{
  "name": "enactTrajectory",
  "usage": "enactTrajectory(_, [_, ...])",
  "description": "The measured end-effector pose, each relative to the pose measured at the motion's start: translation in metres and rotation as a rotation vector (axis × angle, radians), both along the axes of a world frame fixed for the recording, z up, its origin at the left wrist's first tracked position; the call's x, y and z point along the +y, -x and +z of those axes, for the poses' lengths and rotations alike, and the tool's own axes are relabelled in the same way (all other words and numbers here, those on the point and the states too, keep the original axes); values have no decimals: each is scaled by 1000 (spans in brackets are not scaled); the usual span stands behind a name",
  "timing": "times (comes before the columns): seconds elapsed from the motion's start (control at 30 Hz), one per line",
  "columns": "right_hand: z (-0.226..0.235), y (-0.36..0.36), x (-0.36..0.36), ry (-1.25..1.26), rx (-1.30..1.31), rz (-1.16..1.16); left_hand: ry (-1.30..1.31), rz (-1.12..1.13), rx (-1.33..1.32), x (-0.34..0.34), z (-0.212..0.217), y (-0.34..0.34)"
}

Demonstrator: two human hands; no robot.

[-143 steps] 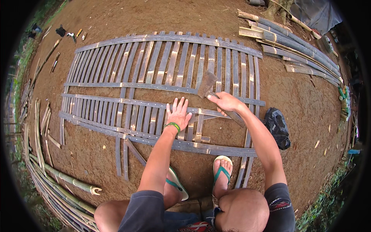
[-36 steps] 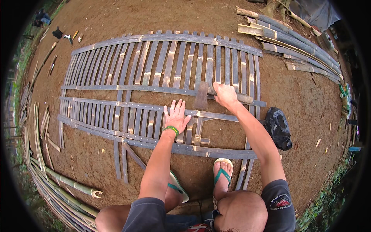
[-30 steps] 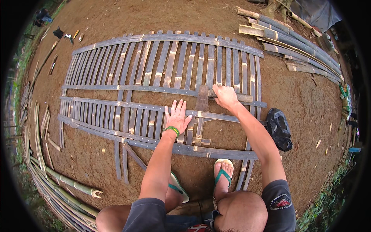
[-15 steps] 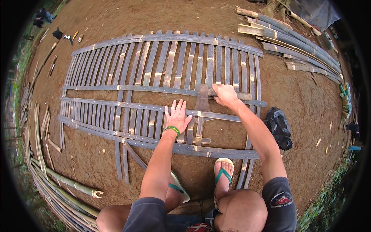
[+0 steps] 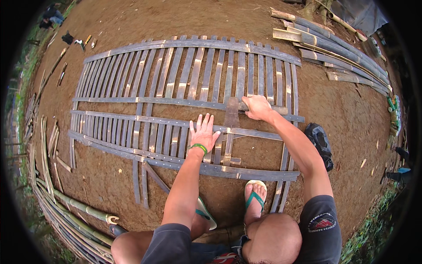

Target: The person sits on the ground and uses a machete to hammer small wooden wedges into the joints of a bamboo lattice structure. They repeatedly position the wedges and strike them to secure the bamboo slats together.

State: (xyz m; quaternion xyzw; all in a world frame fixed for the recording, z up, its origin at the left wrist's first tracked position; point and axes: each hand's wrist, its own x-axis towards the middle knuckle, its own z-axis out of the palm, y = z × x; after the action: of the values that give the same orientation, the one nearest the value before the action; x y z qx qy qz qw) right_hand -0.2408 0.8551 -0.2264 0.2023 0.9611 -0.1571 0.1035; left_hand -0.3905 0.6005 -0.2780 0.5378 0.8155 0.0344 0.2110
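Note:
A bamboo-slat panel (image 5: 184, 103) lies on the ground in front of me, its dark strips crossed by long rails. My left hand (image 5: 204, 133) rests palm down on the lower rail and the slats, fingers stretched and spread. In my right hand (image 5: 258, 108) is the wooden handle of a hatchet (image 5: 232, 112). The broad, rusty-brown head of that hatchet lies over the gap between two rails, above a short upright slat (image 5: 229, 147). My right fingers wrap round the handle, whose end sticks out to the right.
Split bamboo poles (image 5: 338, 48) are piled at the far right. A black plastic bag (image 5: 318, 141) lies beside the panel's right edge. More poles (image 5: 79, 220) lie at the lower left. Small tools (image 5: 83, 43) are at the far left, near a person (image 5: 52, 17).
The whole view has shifted slightly. Both hands keep almost the same places on the panel and the hatchet. A dark shoe-like shape now shows by the lower-left poles.

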Motion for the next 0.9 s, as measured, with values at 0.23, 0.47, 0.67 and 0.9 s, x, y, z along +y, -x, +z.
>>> enactTrajectory(0.23, [18,2,-6,-51,-17,64,8,1,11,0,2,-2])
enactTrajectory(0.47, [33,-9,-24,-91,-6,22,-3,13,-9,-1,6,-2])
enactTrajectory(0.67, [34,-20,-42,-163,83,7,-4,15,-11,0,5,-2])
enactTrajectory(0.9, [28,-30,-44,-154,112,-21,-39,5,3,-2,1,-2])
